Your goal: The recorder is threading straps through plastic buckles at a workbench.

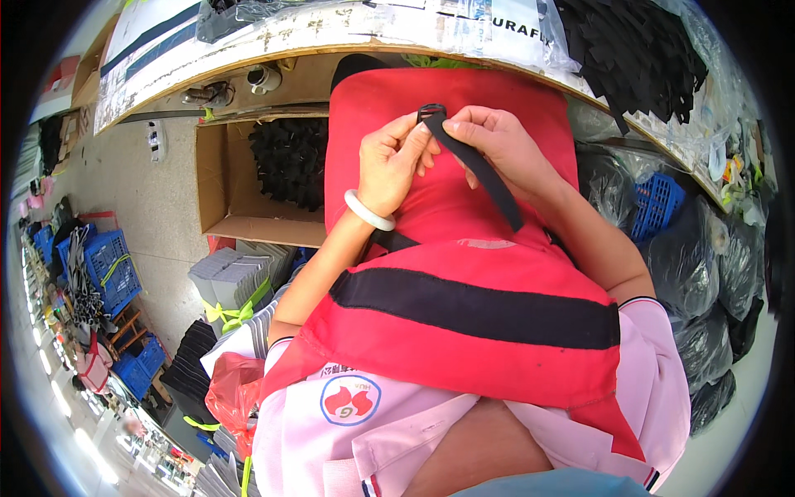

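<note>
Above my lap, which a red apron covers, both hands meet at a small black buckle. My left hand pinches the buckle's near side between thumb and fingers. A black webbing strap runs from the buckle, and its loose end hangs down toward the lower right. On the other side, my right hand is closed on the strap just beside the buckle, thumb on top. Whether the strap passes through the buckle's slots is hidden by the fingers.
A worktable spans the far side, with a pile of black strap pieces at its right. An open cardboard box with black pieces stands left of my lap. Black plastic bags and a blue basket lie right; grey bundles sit left.
</note>
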The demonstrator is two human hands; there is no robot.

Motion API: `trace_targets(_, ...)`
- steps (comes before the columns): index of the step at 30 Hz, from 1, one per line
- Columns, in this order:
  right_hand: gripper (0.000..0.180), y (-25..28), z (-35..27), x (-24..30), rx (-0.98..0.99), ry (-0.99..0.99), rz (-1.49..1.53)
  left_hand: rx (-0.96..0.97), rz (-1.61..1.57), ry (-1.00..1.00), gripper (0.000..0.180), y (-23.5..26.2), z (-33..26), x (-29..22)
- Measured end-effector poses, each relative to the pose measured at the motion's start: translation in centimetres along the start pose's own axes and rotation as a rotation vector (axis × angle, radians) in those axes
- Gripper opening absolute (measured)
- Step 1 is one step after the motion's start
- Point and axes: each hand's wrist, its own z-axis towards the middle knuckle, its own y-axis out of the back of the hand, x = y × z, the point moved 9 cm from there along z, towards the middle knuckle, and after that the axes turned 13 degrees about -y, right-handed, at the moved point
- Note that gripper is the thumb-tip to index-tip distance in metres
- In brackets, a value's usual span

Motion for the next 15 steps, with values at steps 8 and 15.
trace_targets(8,0.022,-0.1,0.9,-0.4,0.025,0.159,0.312,0.019,0.522,-0.354,0.018,-0.2,0.1,-2.4)
trace_targets(15,0.023,1.2,1.8,-1.0,0.053,0.021,0.143,0.104,0.230,-0.186,0.020,0.8,0.0,-0.2)
